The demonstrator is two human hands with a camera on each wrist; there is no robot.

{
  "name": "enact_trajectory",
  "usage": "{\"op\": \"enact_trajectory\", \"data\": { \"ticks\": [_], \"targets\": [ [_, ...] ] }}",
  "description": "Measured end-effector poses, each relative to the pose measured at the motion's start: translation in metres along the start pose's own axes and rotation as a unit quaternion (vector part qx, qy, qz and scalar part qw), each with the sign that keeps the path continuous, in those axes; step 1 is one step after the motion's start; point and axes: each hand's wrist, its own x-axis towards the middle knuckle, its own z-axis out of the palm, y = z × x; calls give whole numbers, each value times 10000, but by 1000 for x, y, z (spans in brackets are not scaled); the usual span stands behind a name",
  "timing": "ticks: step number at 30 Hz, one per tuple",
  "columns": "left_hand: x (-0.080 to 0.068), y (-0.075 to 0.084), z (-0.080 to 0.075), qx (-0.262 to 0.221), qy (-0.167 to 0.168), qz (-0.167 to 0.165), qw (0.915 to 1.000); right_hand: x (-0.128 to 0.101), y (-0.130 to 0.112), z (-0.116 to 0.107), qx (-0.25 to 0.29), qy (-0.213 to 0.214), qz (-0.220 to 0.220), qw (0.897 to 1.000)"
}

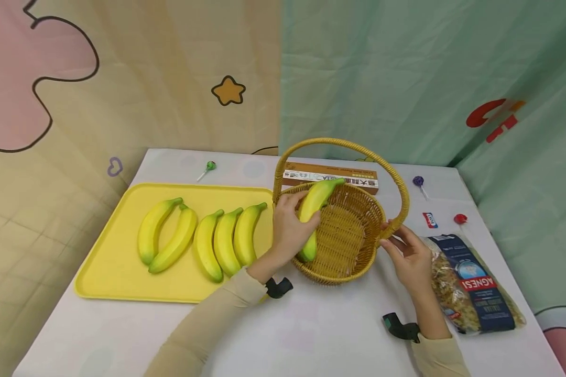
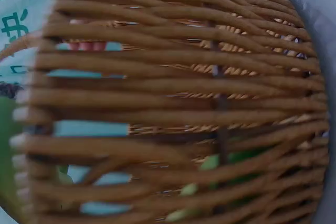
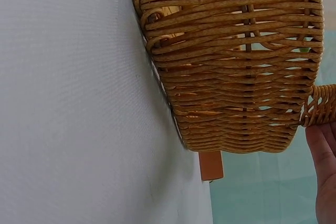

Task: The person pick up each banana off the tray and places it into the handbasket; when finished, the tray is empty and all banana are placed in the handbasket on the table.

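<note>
A wicker basket (image 1: 354,269) with an arched handle stands on the white table, right of centre in the head view. My left hand (image 1: 306,209) grips a yellow banana with a green tip (image 1: 319,195) and holds it tilted over the basket's left rim. My right hand (image 1: 396,242) rests with relaxed fingers against the right rim, at the foot of the handle. The left wrist view is filled by the blurred basket wall (image 2: 173,103), with green of the banana (image 2: 231,158) showing through its gaps. In the right wrist view my fingers (image 3: 323,171) lie beside the basket (image 3: 236,66).
A yellow tray (image 1: 118,283) to the left carries several bananas (image 1: 217,241). A brown box (image 1: 330,175) lies behind the basket, and a pasta bag (image 1: 471,285) at the right. Lollipops (image 1: 209,166) (image 1: 418,181) (image 1: 460,218) and a small packet (image 1: 430,219) lie scattered on the table.
</note>
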Motion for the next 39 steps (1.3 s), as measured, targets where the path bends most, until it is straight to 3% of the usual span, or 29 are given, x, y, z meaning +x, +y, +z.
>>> {"op": "enact_trajectory", "data": {
  "ticks": [6,11,17,30,39],
  "targets": [
    [2,-8,22,264,-138,-462,9985,0,-3,2,-92,3,69,9999],
    [-1,-13,30,443,-225,-675,9965,0,-4,2,-162,18,80,9998],
    [0,-15,34,801,-431,-584,9941,0,-5,2,-274,38,-40,9996],
    [1,-17,35,1258,-986,-748,9843,-1,-1,1,-116,14,3,9999],
    [3,-14,35,1661,-1341,-971,9721,-1,-2,2,-113,20,-85,9999]
  ]
}}
